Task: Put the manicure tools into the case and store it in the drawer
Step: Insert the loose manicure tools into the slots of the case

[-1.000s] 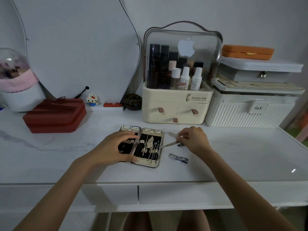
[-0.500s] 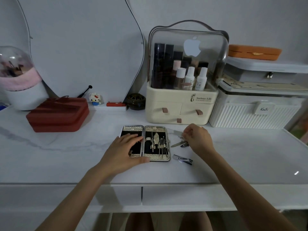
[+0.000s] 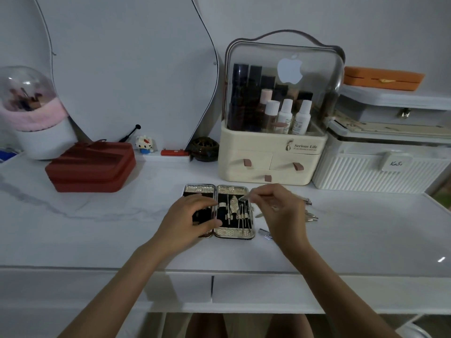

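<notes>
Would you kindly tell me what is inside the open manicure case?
The case's right half holds several metal tools in loops. The left hand covers most of the left half, so its contents cannot be seen.

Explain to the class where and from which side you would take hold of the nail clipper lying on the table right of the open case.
Pinch the nail clipper across its long edges near the middle, coming from above: it lies flat, leaving only its thin sides to grip. The right hand partly covers it, so its far end is hidden.
</notes>
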